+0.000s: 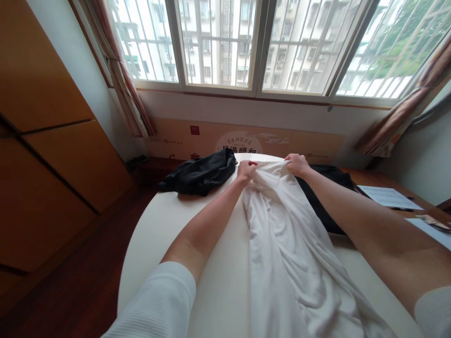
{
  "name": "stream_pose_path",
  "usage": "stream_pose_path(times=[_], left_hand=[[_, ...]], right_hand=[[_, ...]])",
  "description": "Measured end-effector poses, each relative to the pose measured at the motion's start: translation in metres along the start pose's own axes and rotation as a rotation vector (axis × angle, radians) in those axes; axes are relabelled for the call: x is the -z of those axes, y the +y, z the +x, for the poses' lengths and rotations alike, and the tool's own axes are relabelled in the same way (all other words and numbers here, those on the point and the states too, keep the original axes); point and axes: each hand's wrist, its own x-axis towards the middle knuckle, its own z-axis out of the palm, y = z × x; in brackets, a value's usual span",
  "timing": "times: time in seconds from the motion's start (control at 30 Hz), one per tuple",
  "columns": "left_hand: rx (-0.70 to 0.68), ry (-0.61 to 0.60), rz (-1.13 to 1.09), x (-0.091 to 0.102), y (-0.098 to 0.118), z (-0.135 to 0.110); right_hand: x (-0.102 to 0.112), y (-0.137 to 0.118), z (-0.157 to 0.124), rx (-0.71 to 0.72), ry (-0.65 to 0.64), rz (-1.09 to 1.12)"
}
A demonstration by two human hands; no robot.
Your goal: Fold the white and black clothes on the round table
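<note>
A long white garment (282, 244) lies rumpled over the white round table (158, 234), running from the far side toward me. I cannot make out whether it is trousers or a top. My left hand (246, 170) is closed on the left end of its far edge. The right corner of that edge is pinched in my right hand (296, 164), so the edge is stretched between the two. Close by on the left is a crumpled black cloth (200, 173). More black fabric (324, 197) lies on the right, partly hidden behind my right forearm.
A wooden desk (373, 178) with paper sheets (389, 196) and a pen stands on the right. A printed cardboard panel (204, 136) leans below the barred windows (218, 47). Wooden cabinets (52, 164) are on the left, with curtains (123, 89) beside the window.
</note>
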Motion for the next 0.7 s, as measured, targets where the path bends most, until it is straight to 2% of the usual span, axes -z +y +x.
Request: stream_pose_path(times=[0.13, 0.23, 0.37, 0.57, 0.7], left_hand=[[0.06, 0.015, 0.096, 0.0, -0.004, 0.0], [0.115, -0.046, 0.191, 0.001, -0.004, -0.006], [0.166, -0.125, 0.202, 0.007, 0.003, -0.012], [0.166, -0.129, 0.04, 0.021, 0.016, -0.012], [0.234, -0.059, 0.082, 0.029, 0.019, -0.015]], right_hand=[[-0.01, -0.008, 0.003, -0.091, -0.008, -0.05], [-0.017, -0.008, 0.001, -0.166, 0.005, -0.089], [-0.02, -0.007, -0.006, -0.231, 0.019, -0.125], [-0.011, -0.008, -0.023, -0.144, 0.01, -0.148], [-0.001, -0.012, -0.04, -0.046, 0.001, -0.176]])
